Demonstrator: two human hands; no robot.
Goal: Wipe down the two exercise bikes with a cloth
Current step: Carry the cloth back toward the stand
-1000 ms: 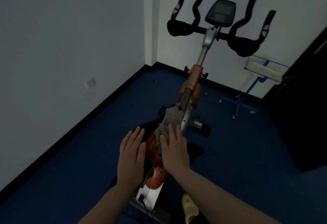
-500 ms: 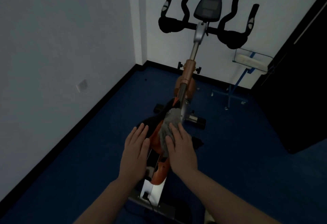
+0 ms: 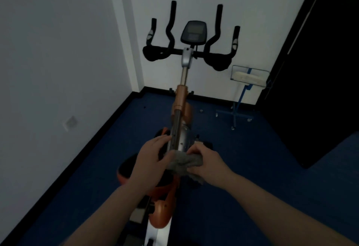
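An orange and silver exercise bike (image 3: 181,98) stands in front of me, its black handlebars (image 3: 155,55) and console (image 3: 193,32) toward the far wall. A grey cloth (image 3: 183,161) is wrapped round the bike's silver frame tube. My right hand (image 3: 206,161) grips the cloth from the right side. My left hand (image 3: 150,158) is on the left side of the tube, thumb on the cloth's left end and fingers curled against the frame. Only one bike is in view.
White walls meet in a corner behind the bike. A blue wheeled stand (image 3: 240,98) with a wire basket stands at the back right. A dark door or cabinet (image 3: 318,70) fills the right side. Blue carpet (image 3: 252,158) covers the floor.
Both hands moved up the frame and now sit on either side of the tube with the cloth wrapped across it. My left hand, earlier flat and free, now touches the cloth.
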